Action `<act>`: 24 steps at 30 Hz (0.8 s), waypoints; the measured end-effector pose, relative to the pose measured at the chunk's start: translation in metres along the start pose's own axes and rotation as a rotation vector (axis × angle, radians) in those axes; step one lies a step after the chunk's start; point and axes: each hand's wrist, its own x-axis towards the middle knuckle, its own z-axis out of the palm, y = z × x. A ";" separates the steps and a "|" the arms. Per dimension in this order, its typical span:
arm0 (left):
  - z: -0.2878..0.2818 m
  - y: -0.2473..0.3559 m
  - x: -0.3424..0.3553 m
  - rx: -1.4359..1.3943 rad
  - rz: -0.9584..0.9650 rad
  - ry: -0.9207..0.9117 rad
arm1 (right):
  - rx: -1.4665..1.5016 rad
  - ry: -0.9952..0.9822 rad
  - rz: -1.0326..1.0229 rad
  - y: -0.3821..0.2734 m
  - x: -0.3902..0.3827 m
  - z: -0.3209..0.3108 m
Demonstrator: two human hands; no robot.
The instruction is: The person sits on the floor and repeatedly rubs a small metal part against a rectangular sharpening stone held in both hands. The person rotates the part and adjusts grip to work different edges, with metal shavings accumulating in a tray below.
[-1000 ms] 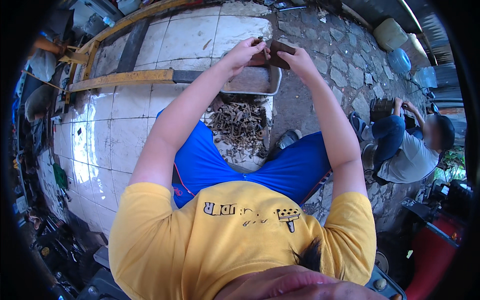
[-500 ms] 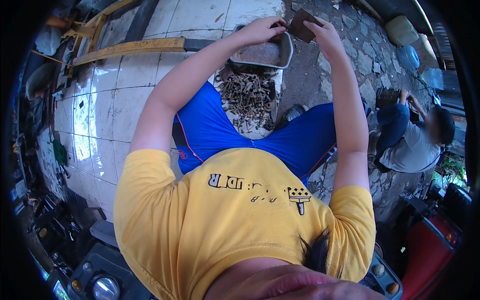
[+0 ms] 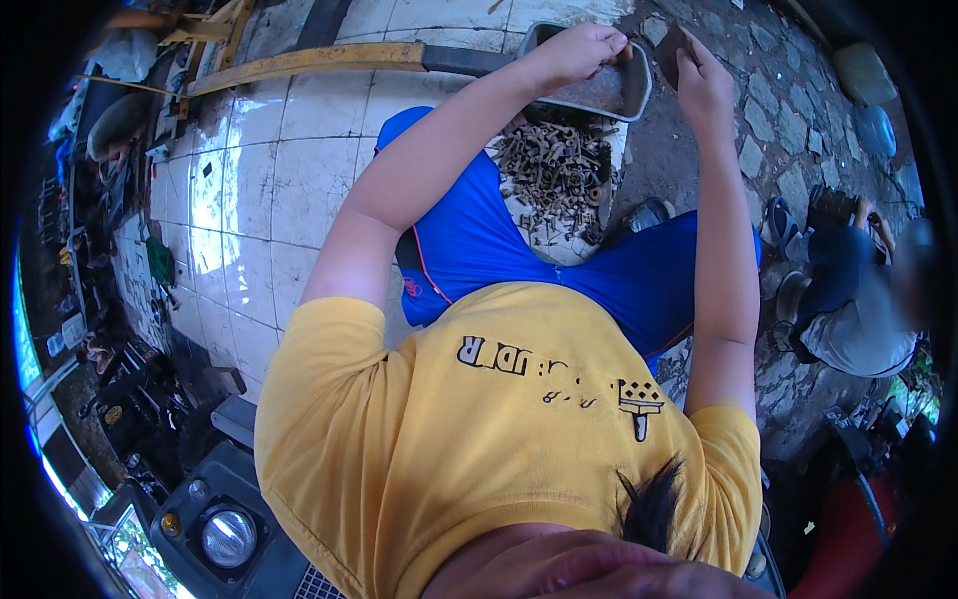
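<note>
My left hand (image 3: 587,53) is closed in a pinch above a grey rectangular tray (image 3: 636,98) with a dark bottom. Whatever its fingertips hold, if anything, is too small to make out. Just right of the tray, my right hand (image 3: 705,88) grips a dark brown flat piece (image 3: 669,56), turned partly edge-on; its material is unclear. A heap of small rusty metal parts (image 3: 554,170), with bolts and rings among them, lies on the floor between my blue-trousered legs, on the near side of the tray.
A yellow and black metal beam (image 3: 329,60) crosses the white tiled floor (image 3: 264,190) at left. Rough stone paving (image 3: 763,120) lies to the right, where another person (image 3: 853,319) sits low. Plastic jugs (image 3: 864,75) stand beyond. A vehicle headlight (image 3: 229,537) is near, lower left.
The whole view has shifted, so the scene sits farther right. The brown piece has turned from nearly face-on to more edge-on in my right hand. My left hand stays pinched above the tray.
</note>
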 end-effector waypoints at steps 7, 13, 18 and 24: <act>-0.017 -0.040 0.023 0.164 0.100 0.061 | -0.231 -0.196 0.026 0.030 -0.008 0.018; -0.012 -0.044 0.029 0.293 0.157 0.086 | -0.187 -0.272 -0.110 0.017 -0.011 0.019; -0.022 -0.049 0.025 0.318 0.104 0.103 | -0.159 -0.020 -0.141 0.013 -0.005 0.014; -0.011 -0.027 0.016 0.332 0.028 -0.033 | -0.340 -0.218 0.014 0.036 -0.011 0.026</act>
